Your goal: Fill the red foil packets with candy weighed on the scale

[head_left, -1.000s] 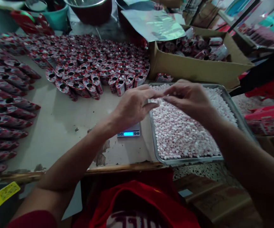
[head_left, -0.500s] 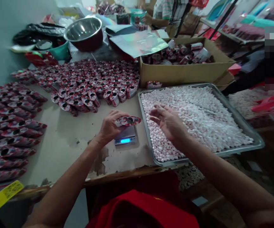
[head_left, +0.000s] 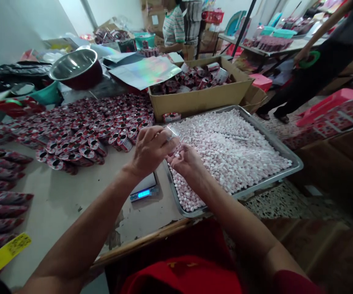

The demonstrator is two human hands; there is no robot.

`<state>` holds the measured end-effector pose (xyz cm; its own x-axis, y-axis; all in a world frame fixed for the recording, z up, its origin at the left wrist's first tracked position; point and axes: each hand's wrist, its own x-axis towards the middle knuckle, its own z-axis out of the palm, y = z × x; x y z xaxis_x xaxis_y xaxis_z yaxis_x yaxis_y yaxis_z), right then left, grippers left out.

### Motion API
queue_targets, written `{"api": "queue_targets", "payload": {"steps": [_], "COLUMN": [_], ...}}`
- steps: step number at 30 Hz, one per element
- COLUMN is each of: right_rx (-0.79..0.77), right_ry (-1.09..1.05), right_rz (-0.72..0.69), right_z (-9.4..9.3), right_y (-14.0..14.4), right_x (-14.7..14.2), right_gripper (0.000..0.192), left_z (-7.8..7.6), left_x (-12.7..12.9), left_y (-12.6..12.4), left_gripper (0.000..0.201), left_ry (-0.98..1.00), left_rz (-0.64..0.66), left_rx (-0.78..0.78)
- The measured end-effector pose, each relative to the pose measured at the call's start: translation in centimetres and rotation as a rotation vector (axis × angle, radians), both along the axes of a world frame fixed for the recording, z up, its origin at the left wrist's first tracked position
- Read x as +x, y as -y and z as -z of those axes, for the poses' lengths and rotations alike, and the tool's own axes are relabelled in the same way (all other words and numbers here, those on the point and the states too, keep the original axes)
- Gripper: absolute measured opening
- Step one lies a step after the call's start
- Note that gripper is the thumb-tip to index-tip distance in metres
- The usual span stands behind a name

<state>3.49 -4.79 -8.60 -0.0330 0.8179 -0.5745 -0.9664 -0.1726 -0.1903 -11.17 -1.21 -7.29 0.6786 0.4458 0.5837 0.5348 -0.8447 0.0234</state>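
Observation:
My left hand [head_left: 150,149] grips a small red printed pouch [head_left: 173,131], tipped over toward the right above the near-left part of the tray. My right hand [head_left: 191,165] is cupped right under the pouch's mouth, fingers curled around a few small white candies [head_left: 178,155]. Beneath both hands lies a metal tray [head_left: 297,166] heaped with pinkish-white candies [head_left: 234,155]. A digital scale [head_left: 142,192] with a lit blue display stands left of the tray, partly hidden by my left forearm. The pouch's opening is mostly covered by my fingers.
Upright open pouches [head_left: 84,130] crowd the table's far side, with more in rows [head_left: 1,200] at left. Behind the tray stands a cardboard box [head_left: 200,98] of pouches. A steel bowl [head_left: 75,67] is at the back left. Other people [head_left: 174,28] are beyond the table.
My left hand has lifted the pouch off the scale, moved it right and tipped it over. My right hand has come left from above the candies to meet it. The view has turned right.

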Motion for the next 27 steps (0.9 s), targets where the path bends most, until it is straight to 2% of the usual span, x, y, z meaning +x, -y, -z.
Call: {"api": "queue_targets", "payload": {"steps": [4,8,12,15,18,22,25,27], "right_rx": [0.006,-0.06,-0.082,-0.011,0.064,0.065,0.047,0.025], "right_ry": [-0.008,0.08,0.155,0.186,0.229,0.316,0.441,0.539], "right_rz": [0.001,-0.08,-0.128,-0.179,-0.245,-0.332,-0.416,-0.452], "right_z": [-0.6,-0.6,-0.5,-0.9,-1.5,-1.9,-1.8,-1.6], "right_y": [0.2,0.8,1.5,1.4,0.7,-0.1,0.0,0.2], "right_x": [0.6,0.8,1.3,2.4,3.1,2.6,2.2,2.3], "right_gripper": [0.035,0.025,0.017,0.02,0.022,0.027,0.028,0.017], "left_z": [1.8,3.7,4.8,5.2,6.1,7.6,7.7,7.0], "left_x": [0.5,0.0,-3.6,-7.6,-10.4,-10.9,-11.3,-12.5], "left_y": [-0.5,-0.4,1.3,3.6,5.6,6.5,6.7,7.1], "left_gripper": [0.019,0.029,0.052,0.059,0.059,0.059,0.054,0.06], "left_ry": [0.191,0.481,0.795,0.864,0.796,0.728,0.645,0.584], "left_rz": [-0.134,-0.232,-0.249,-0.313,-0.404,-0.411,-0.383,-0.364], "left_rx": [-0.116,-0.351,-0.734,-0.928,-0.992,-1.082,-0.976,-0.874]}}
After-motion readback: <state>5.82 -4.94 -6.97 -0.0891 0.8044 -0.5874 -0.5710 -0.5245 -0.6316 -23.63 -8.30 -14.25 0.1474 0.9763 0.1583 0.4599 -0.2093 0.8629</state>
